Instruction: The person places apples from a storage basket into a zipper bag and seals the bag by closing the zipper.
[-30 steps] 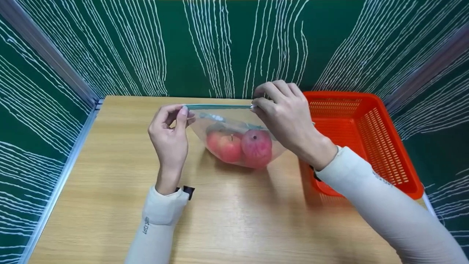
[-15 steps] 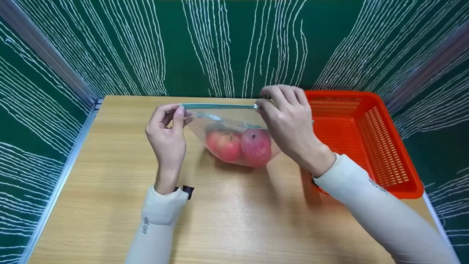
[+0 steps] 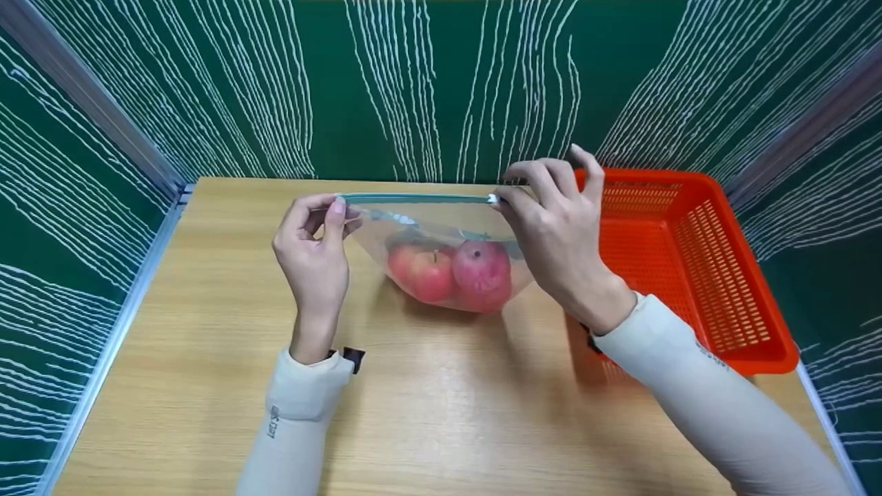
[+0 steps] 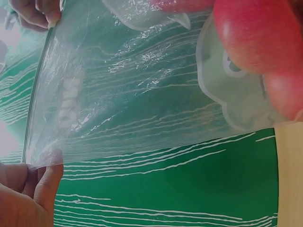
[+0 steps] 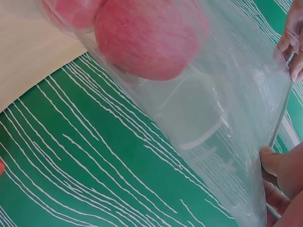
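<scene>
A clear slider zip bag (image 3: 441, 219) with a teal zip edge hangs upright, its top edge stretched between both hands. Several red fruits bulge at its bottom, among them an apple (image 3: 433, 275) with a stem and a larger pinkish-red one (image 3: 481, 269). At the left corner, my left hand (image 3: 313, 251) pinches the zip edge between thumb and fingers. My right hand (image 3: 558, 234) pinches the small white slider (image 3: 493, 198) toward the right end, little finger raised. In the right wrist view the film (image 5: 227, 118) is taut, and the right thumb (image 5: 272, 161) presses the zip edge.
An orange-red plastic basket (image 3: 747, 275) with slotted walls stands on the right of the wooden table (image 3: 427, 406), partly behind my right forearm. Green panels (image 3: 455, 89) with white wavy lines rise at the back and both sides.
My right hand has moved right along the top edge with the slider, and its little finger has lifted. The left hand shifted slightly left and the fruit barely moved.
</scene>
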A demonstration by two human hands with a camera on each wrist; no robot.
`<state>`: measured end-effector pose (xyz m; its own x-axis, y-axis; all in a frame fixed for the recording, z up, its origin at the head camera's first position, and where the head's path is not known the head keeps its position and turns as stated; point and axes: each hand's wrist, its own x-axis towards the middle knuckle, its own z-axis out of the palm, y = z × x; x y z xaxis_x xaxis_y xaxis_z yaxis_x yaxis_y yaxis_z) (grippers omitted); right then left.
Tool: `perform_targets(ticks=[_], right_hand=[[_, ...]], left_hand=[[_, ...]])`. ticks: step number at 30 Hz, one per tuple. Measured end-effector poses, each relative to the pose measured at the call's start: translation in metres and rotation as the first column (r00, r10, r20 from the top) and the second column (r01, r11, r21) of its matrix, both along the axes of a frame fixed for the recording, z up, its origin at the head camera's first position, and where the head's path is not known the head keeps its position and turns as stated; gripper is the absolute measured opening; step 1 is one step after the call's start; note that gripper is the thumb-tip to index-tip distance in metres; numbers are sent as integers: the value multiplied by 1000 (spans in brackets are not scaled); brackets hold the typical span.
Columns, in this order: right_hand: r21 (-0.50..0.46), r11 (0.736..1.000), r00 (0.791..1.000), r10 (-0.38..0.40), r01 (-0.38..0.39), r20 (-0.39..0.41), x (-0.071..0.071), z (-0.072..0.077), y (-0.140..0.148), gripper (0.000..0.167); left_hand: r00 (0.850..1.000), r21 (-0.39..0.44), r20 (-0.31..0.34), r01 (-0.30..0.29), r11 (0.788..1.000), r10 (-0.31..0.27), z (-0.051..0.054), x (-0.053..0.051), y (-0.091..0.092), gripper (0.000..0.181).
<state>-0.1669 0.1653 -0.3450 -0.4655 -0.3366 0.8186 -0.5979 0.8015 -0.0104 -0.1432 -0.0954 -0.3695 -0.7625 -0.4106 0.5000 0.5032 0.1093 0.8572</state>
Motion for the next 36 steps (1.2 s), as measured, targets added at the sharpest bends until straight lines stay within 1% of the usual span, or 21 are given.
perform_targets(ticks=[12,21,27,36], right_hand=[[-57,998,998,26,-23,51,2,1,11,14],[-76,997,997,40,-35,64,3,1,20,14],[-90,995,995,40,-32,96,5,1,25,16],[-90,996,993,30,-20,116,6,0,33,16]], left_hand=[[1000,19,-22,3,1000,-2,-1,-3,-1,5],[1000,45,-17,4,999,-3,-2,-3,-3,7],[1000,47,-27,-2,999,4,-2,-4,-2,7],[1000,35,-18,-14,999,14,-2,-4,-4,6]])
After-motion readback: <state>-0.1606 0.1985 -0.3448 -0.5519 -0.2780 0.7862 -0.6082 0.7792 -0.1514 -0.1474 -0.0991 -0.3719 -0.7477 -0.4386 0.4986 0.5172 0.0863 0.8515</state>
